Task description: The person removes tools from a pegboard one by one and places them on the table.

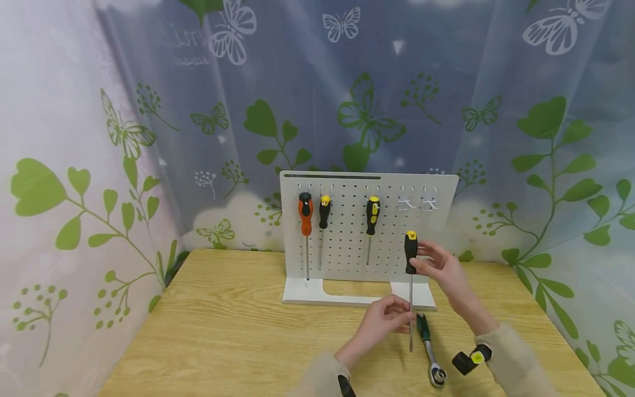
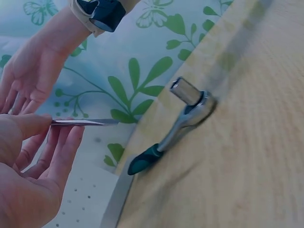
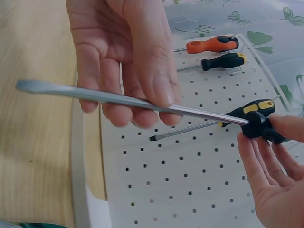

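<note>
A flathead screwdriver with a black handle and yellow end hangs upright in front of the pegboard's lower right, tip down. My right hand pinches its handle between thumb and fingers. Lower down, my left hand holds the steel shaft with thumb and fingertips. In the right wrist view the flat blade sticks out beyond the left hand, and the right fingers grip near the handle's collar. A ratchet wrench with a green and black handle and a socket lies on the table just right of the screwdriver's tip.
A white pegboard stands at the back of the wooden table. On it hang an orange screwdriver and two black-and-yellow screwdrivers. Two hooks at its upper right hold nothing. A patterned curtain hangs behind.
</note>
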The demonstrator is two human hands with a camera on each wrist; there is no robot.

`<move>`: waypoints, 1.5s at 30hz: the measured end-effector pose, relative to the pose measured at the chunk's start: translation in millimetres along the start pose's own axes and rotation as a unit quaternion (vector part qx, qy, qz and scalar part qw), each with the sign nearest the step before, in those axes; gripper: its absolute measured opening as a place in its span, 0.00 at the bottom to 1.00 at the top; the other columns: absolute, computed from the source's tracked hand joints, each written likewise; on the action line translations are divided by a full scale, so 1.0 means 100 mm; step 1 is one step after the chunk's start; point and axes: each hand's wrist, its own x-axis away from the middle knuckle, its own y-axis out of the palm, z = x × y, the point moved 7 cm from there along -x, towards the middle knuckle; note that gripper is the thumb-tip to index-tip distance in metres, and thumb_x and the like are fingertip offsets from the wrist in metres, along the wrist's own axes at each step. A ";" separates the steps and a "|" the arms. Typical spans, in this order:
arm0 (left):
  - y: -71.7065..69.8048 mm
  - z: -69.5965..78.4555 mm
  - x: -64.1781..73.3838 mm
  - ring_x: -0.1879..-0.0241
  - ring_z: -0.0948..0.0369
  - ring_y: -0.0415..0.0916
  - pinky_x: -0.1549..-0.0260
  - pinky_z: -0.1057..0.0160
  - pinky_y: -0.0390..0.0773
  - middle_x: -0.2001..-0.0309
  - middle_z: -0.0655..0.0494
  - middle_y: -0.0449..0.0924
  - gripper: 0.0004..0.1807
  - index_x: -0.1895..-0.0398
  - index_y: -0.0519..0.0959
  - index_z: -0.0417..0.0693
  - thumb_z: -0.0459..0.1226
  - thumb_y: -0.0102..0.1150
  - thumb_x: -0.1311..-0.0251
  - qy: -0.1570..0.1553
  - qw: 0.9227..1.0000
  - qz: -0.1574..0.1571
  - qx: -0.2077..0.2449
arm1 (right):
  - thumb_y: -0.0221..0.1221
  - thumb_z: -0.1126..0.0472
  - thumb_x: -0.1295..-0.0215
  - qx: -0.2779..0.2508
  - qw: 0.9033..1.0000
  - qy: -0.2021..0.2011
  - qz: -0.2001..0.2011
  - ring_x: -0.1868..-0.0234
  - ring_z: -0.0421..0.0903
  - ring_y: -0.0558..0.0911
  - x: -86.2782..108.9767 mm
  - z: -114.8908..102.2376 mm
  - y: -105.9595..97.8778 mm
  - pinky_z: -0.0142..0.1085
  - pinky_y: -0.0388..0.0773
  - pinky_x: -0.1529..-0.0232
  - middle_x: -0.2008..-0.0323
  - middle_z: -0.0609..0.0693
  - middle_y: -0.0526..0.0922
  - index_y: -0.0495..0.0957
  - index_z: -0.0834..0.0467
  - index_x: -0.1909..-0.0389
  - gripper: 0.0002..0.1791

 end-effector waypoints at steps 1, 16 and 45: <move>0.00 -0.02 0.02 0.61 0.58 0.86 0.56 0.49 0.87 0.57 0.39 0.85 0.09 0.53 0.77 0.29 0.28 0.61 0.32 -0.003 1.000 -0.001 0.002 | 0.61 0.60 0.27 0.005 1.000 0.005 -0.002 0.54 0.32 0.83 0.01 0.02 0.01 0.29 0.83 0.52 0.47 0.46 0.79 0.61 0.67 0.27 0.33; -0.03 -0.29 0.41 0.69 0.53 0.86 0.63 0.46 0.88 0.68 0.46 0.85 0.06 0.60 0.81 0.27 0.23 0.64 0.38 -0.033 0.999 0.029 -0.014 | 0.63 0.65 0.31 -0.005 0.997 0.045 -0.062 0.58 0.37 0.85 0.18 0.41 0.21 0.33 0.85 0.55 0.38 0.73 0.70 0.56 0.64 0.24 0.38; 0.06 -0.45 0.76 0.80 0.58 0.85 0.81 0.69 0.83 0.80 0.53 0.84 0.08 0.74 0.80 0.43 0.25 0.71 0.45 -0.131 0.977 0.020 -0.166 | 0.66 0.68 0.34 0.012 0.975 0.116 -0.189 0.57 0.51 0.85 0.42 1.04 0.46 0.42 0.88 0.58 0.47 0.74 0.73 0.58 0.73 0.31 0.37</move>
